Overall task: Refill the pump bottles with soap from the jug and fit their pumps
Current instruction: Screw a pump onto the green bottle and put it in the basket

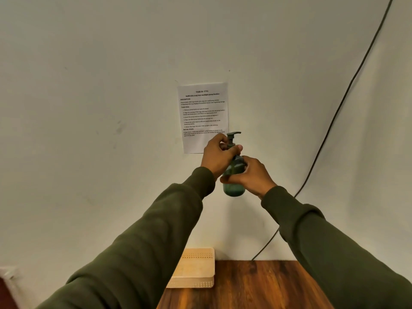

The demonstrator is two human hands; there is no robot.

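Note:
A dark green translucent pump bottle (233,186) is held up in the air in front of the wall, well above the table. My right hand (254,175) wraps its body from the right. My left hand (219,156) grips the collar of the dark pump (233,137), which sits on the bottle's neck with its nozzle pointing right. The bottle's lower part looks darker, as if holding liquid. The jug and other bottles are out of view.
A beige perforated plastic basket (196,267) stands at the back left of the wooden table (256,286), against the wall. A printed task sheet (202,112) is taped to the wall. A black cable (334,121) runs down the wall to the table's back edge.

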